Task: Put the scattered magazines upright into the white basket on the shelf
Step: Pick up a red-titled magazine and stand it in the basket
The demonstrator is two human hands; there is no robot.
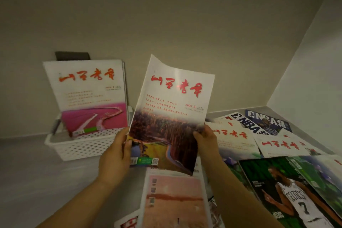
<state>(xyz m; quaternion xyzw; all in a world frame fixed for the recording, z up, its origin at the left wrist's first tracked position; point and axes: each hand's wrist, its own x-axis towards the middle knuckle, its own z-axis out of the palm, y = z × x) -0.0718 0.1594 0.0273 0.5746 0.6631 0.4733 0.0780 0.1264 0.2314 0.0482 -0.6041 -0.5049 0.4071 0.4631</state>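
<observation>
I hold a white magazine with red calligraphy and an autumn forest photo (pixel 172 113) upright in the air, just right of the white basket (pixel 81 146). My left hand (pixel 114 157) grips its lower left edge and my right hand (pixel 205 140) grips its lower right edge. A similar magazine with a pink cover photo (pixel 88 96) stands upright inside the perforated basket, leaning on the back wall, with more behind it. Other magazines lie flat on the shelf to the right and below.
Scattered on the grey shelf are two NBA magazines (pixel 262 122), two white red-titled ones (pixel 233 139), a green basketball-player cover (pixel 288 192) and a pale pink one (pixel 174 200). A dark object (pixel 72 55) pokes up behind the basket. Walls close the back and right.
</observation>
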